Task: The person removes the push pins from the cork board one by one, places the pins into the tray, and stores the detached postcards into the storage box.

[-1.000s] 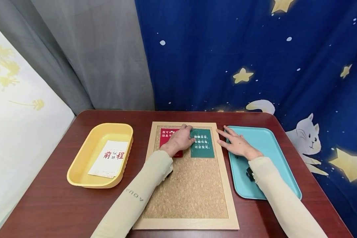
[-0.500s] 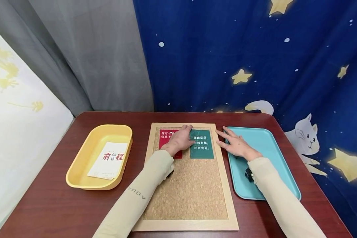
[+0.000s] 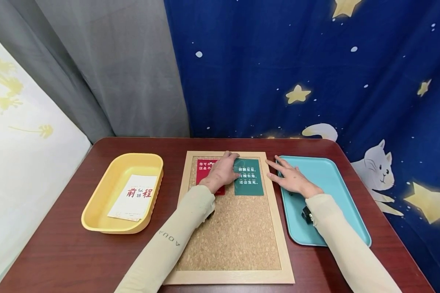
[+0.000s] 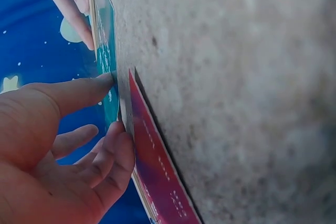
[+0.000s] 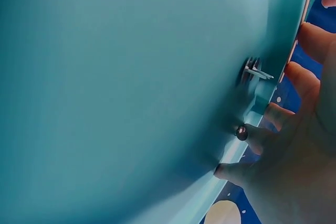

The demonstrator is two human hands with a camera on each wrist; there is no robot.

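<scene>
My left hand [image 3: 221, 173] lies over the upper part of a framed cork board [image 3: 242, 232], between two cards. In the left wrist view its thumb touches the left edge of the green card [image 3: 249, 178], and the other fingers bend loosely at the board between the cards. The red card [image 3: 201, 171] is partly covered by this hand. My right hand [image 3: 291, 177] has its fingers spread, the tips at the board's right frame and the near rim of the blue tray [image 3: 326, 175]. Small metal pins [image 5: 253, 70] lie inside that tray near its edge in the right wrist view.
A yellow basket [image 3: 99, 199] stands left of the board with white cards [image 3: 135, 203] in it, the top one printed in red. All of it rests on a dark red table [image 3: 58, 252]. Grey and blue star-patterned curtains [image 3: 242, 81] hang behind.
The whole head view has shifted slightly. Both hands stay in almost the same place, with only a slight movement of the left fingers; the cards and tray keep their places.
</scene>
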